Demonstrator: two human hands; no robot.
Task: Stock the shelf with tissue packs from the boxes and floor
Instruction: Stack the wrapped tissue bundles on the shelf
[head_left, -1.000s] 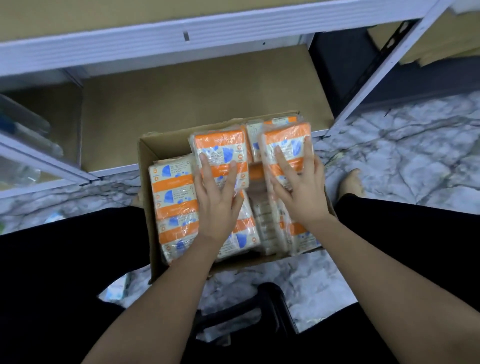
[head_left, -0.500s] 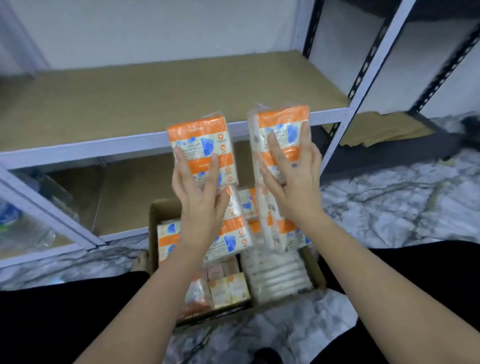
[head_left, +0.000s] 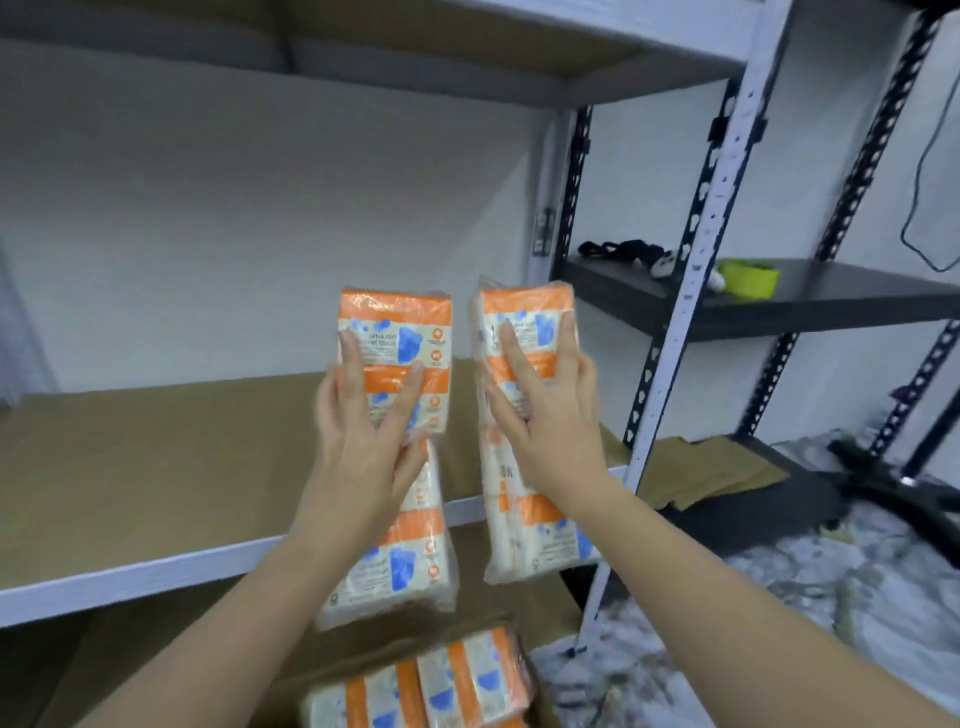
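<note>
Left tissue pack bundle (head_left: 396, 447): long clear-wrapped strip of orange, white and blue packs, held upright in the air in front of the shelf board (head_left: 156, 467); its lower end hangs below the board's white front edge. Left hand (head_left: 363, 441) holds it near the top, fingers (head_left: 353, 374) spread flat up the printed face, thumb hidden behind.

Right tissue pack bundle (head_left: 524, 431): same kind, upright, just beside the first with a narrow gap between. Right hand (head_left: 550, 426) holds it, fingers (head_left: 519, 358) splayed wide across the face, thumb on the inner side edge.

Cardboard box (head_left: 467, 631): below the hands at the bottom edge of view, holding more tissue packs (head_left: 431, 686) of the same print.

Shelf unit: brown boards, white perforated upright (head_left: 696, 291) at the right; the board behind the bundles is bare where visible.

Neighbouring dark shelf (head_left: 779, 306): carries a green roll of tape (head_left: 750, 278) and black straps (head_left: 618, 249).

Floor (head_left: 779, 597): marbled tile, flattened brown cardboard (head_left: 711, 470) lying near the upright.
</note>
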